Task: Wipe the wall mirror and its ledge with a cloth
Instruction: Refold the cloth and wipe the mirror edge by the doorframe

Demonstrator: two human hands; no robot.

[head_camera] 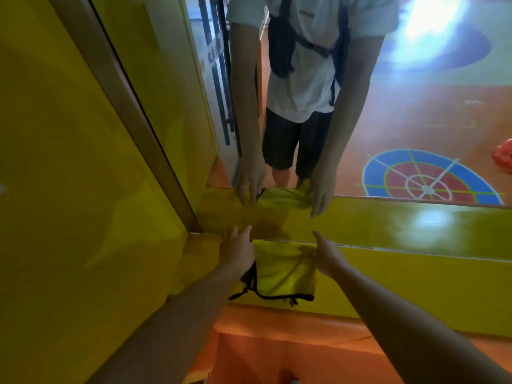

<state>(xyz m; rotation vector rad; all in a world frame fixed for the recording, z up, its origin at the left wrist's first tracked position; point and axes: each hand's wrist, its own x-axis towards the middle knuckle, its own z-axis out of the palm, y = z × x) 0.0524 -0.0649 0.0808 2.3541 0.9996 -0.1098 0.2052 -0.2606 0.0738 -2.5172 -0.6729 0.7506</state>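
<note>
A big yellow wall [69, 162] fills the left side. Next to it is the wall mirror [415, 106], which takes up the top and the right. In the mirror you can see a person in a light shirt and dark shorts with black straps, leaning in with both arms down. You can also see an orange floor with a round blue and red target [426, 184] painted on it. Under the mirror runs a long shiny yellow ledge [415, 286]. Below the ledge there is a soft orange block [277, 342]. A yellow cloth [282, 270] lies on the ledge, right up against the bottom of the mirror, between the two hands. The left hand [239, 250] is at the left edge of the cloth. Its fingers are straight and reach to the mirror, so it is flat and grabs nothing. The right hand [327, 253] is on the right top corner of the cloth. The cloth is bunched up there, but I cannot tell if the fingers pinch it or only press on it. A thin black cord [271, 296] hangs along the low edge of the cloth and goes up its left side.
</note>
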